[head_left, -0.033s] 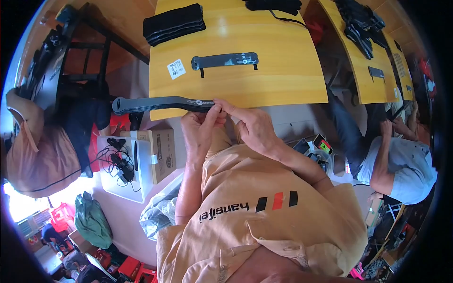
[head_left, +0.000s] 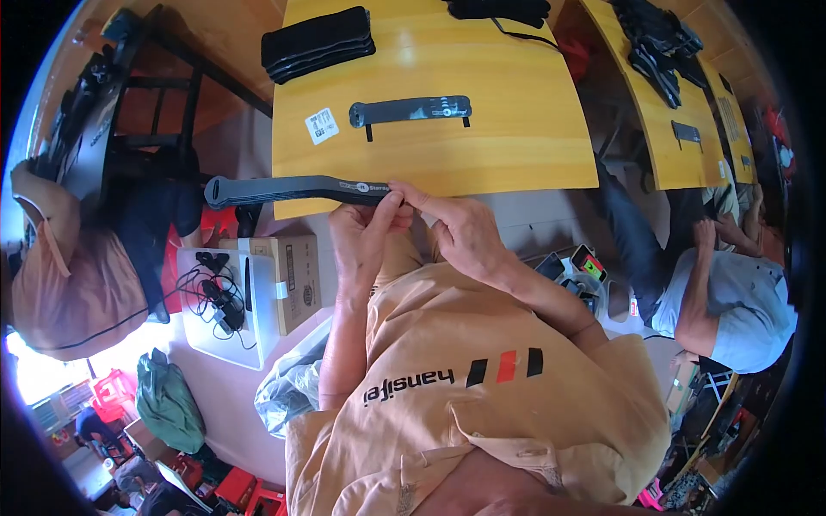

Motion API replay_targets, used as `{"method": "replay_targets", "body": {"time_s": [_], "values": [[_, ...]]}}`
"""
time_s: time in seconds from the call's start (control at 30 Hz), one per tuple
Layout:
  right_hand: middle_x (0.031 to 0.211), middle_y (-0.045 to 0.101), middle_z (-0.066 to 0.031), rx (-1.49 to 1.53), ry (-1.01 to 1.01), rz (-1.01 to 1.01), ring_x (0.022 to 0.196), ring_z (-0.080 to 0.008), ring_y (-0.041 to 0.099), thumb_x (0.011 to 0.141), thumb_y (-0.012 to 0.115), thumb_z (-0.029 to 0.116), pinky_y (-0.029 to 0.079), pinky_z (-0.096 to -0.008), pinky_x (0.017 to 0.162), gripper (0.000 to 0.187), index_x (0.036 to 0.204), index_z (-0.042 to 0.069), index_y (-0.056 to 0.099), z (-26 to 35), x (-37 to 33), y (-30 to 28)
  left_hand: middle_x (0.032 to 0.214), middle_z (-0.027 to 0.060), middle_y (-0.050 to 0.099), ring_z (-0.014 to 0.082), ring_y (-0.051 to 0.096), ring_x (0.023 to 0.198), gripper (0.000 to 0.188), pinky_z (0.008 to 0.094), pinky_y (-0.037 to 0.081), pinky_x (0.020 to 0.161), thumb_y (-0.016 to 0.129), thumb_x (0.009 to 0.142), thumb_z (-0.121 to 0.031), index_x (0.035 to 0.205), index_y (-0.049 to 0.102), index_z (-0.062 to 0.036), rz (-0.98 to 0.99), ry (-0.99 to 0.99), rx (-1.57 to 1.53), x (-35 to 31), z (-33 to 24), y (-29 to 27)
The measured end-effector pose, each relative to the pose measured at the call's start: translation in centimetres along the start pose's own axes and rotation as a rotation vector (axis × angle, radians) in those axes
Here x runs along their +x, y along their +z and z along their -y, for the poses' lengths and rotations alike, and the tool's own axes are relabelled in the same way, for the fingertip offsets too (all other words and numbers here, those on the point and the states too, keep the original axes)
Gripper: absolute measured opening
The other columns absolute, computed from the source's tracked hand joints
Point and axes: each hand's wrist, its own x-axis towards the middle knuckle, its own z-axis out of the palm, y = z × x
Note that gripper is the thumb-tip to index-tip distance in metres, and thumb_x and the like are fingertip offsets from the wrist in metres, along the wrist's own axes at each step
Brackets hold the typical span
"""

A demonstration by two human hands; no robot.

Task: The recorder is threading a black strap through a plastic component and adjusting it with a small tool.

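A stack of flat black straps [head_left: 292, 190], with an oval hole at its far-left end and pale print near the other, sticks out leftward over the table's front edge. My left hand [head_left: 366, 236] pinches its right end between thumb and fingers. At that same end, my right hand [head_left: 465, 236] grips the tip with thumb and index finger; the very tip is partly hidden. Beyond my hands, another black strap [head_left: 409, 112] lies flat on the yellow table [head_left: 516, 155], two short black tabs showing under it. Left of it is a white printed label [head_left: 322, 126].
A folded black pile [head_left: 318, 43] sits at the table's far left, with black items [head_left: 499, 10] at the far edge. Below left stand a clear bin [head_left: 228, 310] of cables and a cardboard box [head_left: 301, 284]. People sit on both sides, near a second table [head_left: 637, 95].
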Motion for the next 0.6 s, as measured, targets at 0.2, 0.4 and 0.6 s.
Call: {"method": "replay_targets", "body": {"time_s": [0.2,0.4,0.6], "values": [[0.098,0.06,-0.0154,0.008,-0.067,0.064,0.086,-0.0308,0.058,0.064,0.04,-0.016,0.046,-0.0315,0.072,0.064,0.12,0.013,0.051,-0.2,0.6,-0.5,0.065,0.0104,0.062,0.0145,0.059,0.054,0.021,0.0236,0.049,0.05,0.055,0.085,-0.016,0.083,0.062,0.0042,0.135,-0.097,0.013,0.0,-0.3,-0.8],[0.093,0.062,-0.0126,0.155,-0.035,0.148,0.078,-0.03,0.06,0.075,0.044,-0.006,0.047,-0.0338,0.072,0.053,0.123,0.016,0.047,-2.2,0.2,-0.2,0.056,0.0064,0.057,0.0099,0.054,0.048,0.022,0.0208,0.042,0.043,0.057,0.084,-0.017,0.074,0.06,0.0024,0.276,-0.078,0.141,0.5,-0.3,-1.7],[0.057,0.044,0.003,1.289,0.548,0.647,0.043,-0.0033,0.034,0.074,0.033,-0.009,0.029,-0.0177,0.038,0.058,0.125,0.014,0.047,-2.8,0.8,-2.2,0.05,0.0042,0.053,0.0077,0.049,0.042,0.024,0.0187,0.037,0.038,0.057,0.084,-0.018,0.071,0.059,0.0018,0.345,-0.129,0.182,0.9,-0.5,-2.6]]}}
